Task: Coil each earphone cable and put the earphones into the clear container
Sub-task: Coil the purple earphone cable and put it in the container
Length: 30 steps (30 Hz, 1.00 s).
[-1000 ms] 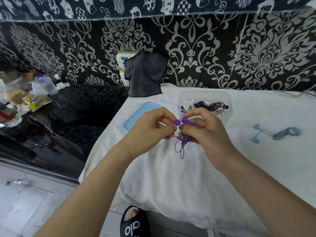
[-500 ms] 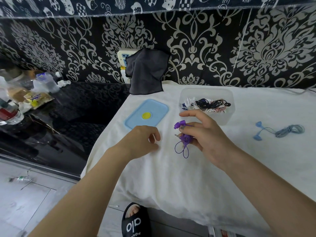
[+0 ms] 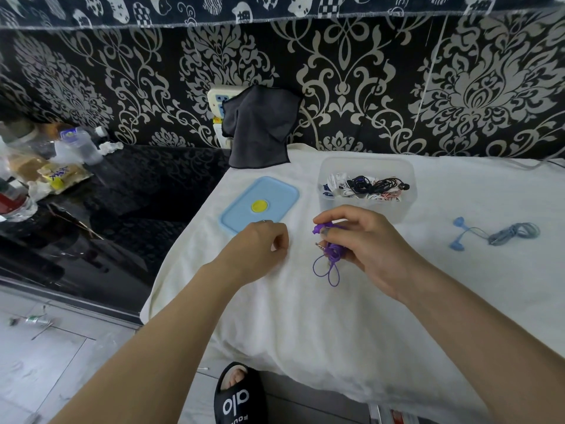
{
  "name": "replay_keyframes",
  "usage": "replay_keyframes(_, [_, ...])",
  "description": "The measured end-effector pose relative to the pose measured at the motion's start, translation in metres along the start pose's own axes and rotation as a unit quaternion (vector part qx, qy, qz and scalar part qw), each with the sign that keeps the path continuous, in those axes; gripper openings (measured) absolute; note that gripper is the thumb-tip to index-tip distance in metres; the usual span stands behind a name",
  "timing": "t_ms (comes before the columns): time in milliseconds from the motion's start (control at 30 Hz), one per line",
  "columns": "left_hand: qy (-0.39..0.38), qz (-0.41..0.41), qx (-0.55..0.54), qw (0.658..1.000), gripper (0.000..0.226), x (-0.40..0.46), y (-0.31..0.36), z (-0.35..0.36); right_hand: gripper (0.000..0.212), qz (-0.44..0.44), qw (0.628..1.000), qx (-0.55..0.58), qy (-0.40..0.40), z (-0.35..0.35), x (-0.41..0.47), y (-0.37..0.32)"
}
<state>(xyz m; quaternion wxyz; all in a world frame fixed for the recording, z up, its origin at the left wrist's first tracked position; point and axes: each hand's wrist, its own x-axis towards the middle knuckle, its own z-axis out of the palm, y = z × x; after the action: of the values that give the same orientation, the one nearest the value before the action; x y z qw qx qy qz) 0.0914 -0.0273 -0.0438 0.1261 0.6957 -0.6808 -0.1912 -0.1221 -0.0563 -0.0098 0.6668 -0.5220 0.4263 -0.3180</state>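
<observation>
The left hand (image 3: pixel 260 244) has let go of the purple earphones (image 3: pixel 328 250) and now rests on the white cloth (image 3: pixel 305 325) just in front of the blue lid (image 3: pixel 260 203), fingers loosely curled, apparently holding nothing. The right hand (image 3: pixel 363 243) alone pinches the coiled bundle, loops hanging, just before the clear container (image 3: pixel 367 166). Coiling appears complete; depositing comes next. The blue earphones (image 3: pixel 495 235) lie farther right, awaiting their turn.

A light blue lid (image 3: pixel 260 203) with a yellow disc lies on the white cloth (image 3: pixel 305 316), a dark grey rag (image 3: pixel 260 130) hangs over a wall socket (image 3: pixel 217 97), snack packets (image 3: pixel 58 175) and a plastic bottle (image 3: pixel 81 145) crowd the black counter (image 3: pixel 128 209), and a black slipper (image 3: pixel 238 396) shows below.
</observation>
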Motion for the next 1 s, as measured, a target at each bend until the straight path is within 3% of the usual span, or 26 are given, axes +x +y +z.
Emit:
replay_keyframes(200, [0.013,0.022,-0.119,0.993,0.014,-0.004,0.024,-0.013,0.019,-0.018,1.0,0.001,0.006,-0.003,-0.001,-0.001])
replay_keyframes(433, [0.01,0.025,-0.282,0.959,0.007,-0.008,0.054,-0.026,0.015,-0.046,0.999,-0.009,0.021,-0.006,-0.002,-0.003])
replay_keyframes(1000, [0.013,0.023,-0.303,0.953,0.016,-0.01,0.066,-0.031,0.015,-0.095,0.994,-0.043,0.045,-0.01,-0.004,-0.004])
